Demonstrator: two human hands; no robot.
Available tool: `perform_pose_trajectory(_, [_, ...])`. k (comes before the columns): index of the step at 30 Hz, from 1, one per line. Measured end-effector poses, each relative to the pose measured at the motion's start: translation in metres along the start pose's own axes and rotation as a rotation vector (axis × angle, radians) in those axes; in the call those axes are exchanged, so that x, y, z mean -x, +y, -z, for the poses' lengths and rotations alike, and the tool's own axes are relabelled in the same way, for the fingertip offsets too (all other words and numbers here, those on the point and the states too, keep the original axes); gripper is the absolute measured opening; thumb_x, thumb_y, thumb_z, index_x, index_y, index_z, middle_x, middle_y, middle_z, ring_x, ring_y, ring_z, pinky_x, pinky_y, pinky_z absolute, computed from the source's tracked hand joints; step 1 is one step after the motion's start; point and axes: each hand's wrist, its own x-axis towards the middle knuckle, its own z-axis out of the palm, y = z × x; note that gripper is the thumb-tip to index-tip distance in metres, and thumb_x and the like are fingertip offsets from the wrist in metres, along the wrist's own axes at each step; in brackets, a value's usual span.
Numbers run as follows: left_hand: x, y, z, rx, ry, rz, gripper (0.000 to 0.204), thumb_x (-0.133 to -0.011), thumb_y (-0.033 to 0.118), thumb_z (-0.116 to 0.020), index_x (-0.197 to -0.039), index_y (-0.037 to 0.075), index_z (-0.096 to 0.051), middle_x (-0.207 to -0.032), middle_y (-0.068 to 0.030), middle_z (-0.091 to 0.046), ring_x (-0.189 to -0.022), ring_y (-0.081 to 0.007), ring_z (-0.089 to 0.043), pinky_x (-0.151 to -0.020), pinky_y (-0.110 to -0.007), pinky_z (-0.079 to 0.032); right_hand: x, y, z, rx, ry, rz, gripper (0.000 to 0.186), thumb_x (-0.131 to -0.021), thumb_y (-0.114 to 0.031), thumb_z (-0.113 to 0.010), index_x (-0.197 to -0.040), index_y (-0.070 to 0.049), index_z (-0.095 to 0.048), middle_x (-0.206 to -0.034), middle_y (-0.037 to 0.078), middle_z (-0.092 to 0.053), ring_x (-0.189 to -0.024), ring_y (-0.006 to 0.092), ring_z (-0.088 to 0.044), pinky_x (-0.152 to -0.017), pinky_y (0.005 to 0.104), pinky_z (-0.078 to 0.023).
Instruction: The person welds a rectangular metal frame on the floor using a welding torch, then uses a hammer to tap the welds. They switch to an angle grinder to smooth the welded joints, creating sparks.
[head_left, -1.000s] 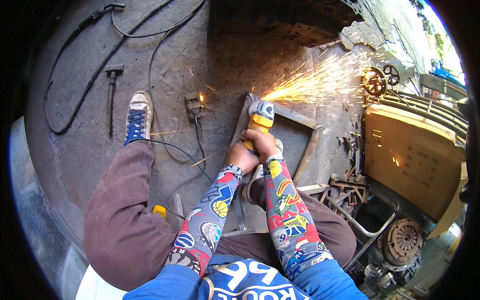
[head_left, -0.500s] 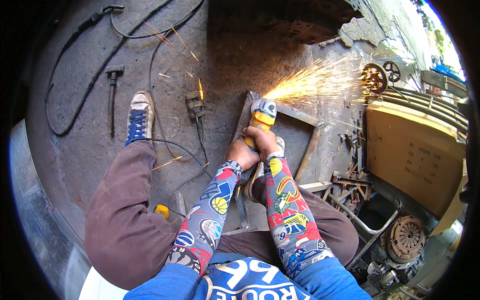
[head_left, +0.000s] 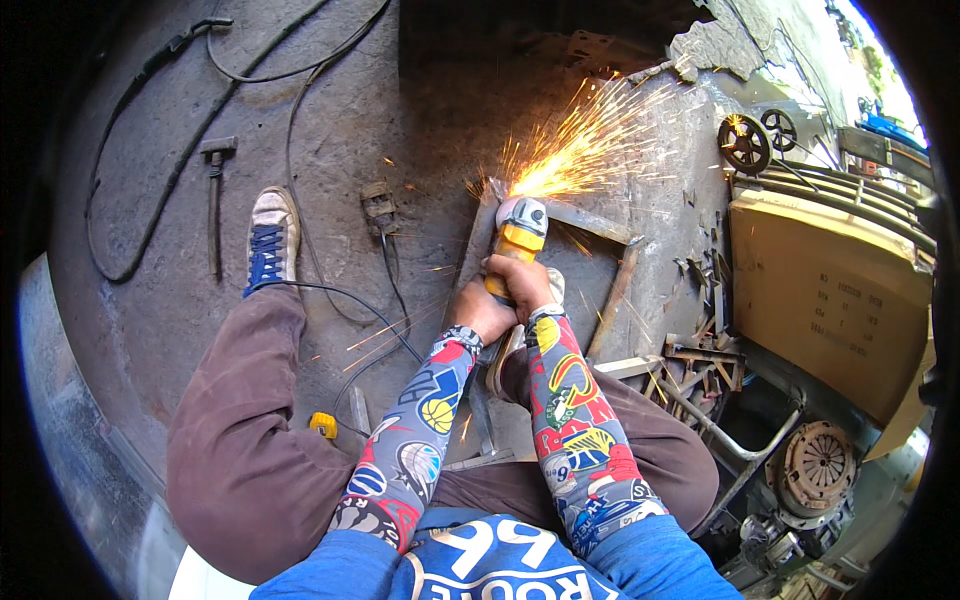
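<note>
Both of my hands are closed around a yellow angle grinder [head_left: 520, 238] with a silver head. My right hand [head_left: 522, 280] wraps the body behind the head, and my left hand [head_left: 482, 310] grips it just below, nearer to me. The grinder's head meets the upper left corner of a metal frame [head_left: 590, 219] lying on the ground, and orange sparks [head_left: 590, 145] fly up and to the right from there. The disc itself is hidden by the head and the glare. One shoe of mine, partly covered by my hands, is by the frame.
A hammer [head_left: 215, 205] and black cables [head_left: 225, 100] lie on the left, with a cable connector [head_left: 379, 208] nearer the frame. A yellow tape measure [head_left: 323, 424] sits by my left knee. Right: a cardboard box [head_left: 820, 300], metal scraps [head_left: 705, 360], a rusty clutch plate [head_left: 815, 470].
The grinder's head has shifted slightly left and down in the picture. The spark stream has turned more steeply upward. Both hands keep their hold.
</note>
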Motion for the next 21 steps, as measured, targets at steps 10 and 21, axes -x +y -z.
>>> perform_pose_trajectory(10, [0.000,-0.003,-0.004,-0.012,0.040,0.027,0.065,-0.065,0.040,-0.085,-0.113,0.002,-0.064,-0.109,-0.0219,-0.071,-0.105,-0.0363,-0.069,-0.087,-0.042,-0.055,-0.009,0.007,0.001,0.010,-0.022,0.000,0.033,-0.074,-0.011,-0.079,-0.102,0.000,-0.066,-0.091,0.010,-0.070,-0.076,0.0218,-0.067,-0.073,0.0370,-0.055])
perform_pose_trajectory(21, [0.018,0.008,0.012,-0.060,-0.019,0.094,0.072,-0.065,0.041,-0.085,-0.121,0.002,-0.061,-0.113,-0.0250,-0.069,-0.108,-0.0400,-0.067,-0.091,-0.046,-0.055,0.011,0.003,-0.006,-0.046,-0.059,-0.038,0.037,-0.073,-0.013,-0.080,-0.103,0.002,-0.067,-0.095,0.010,-0.070,-0.078,0.0219,-0.068,-0.074,0.0371,-0.056])
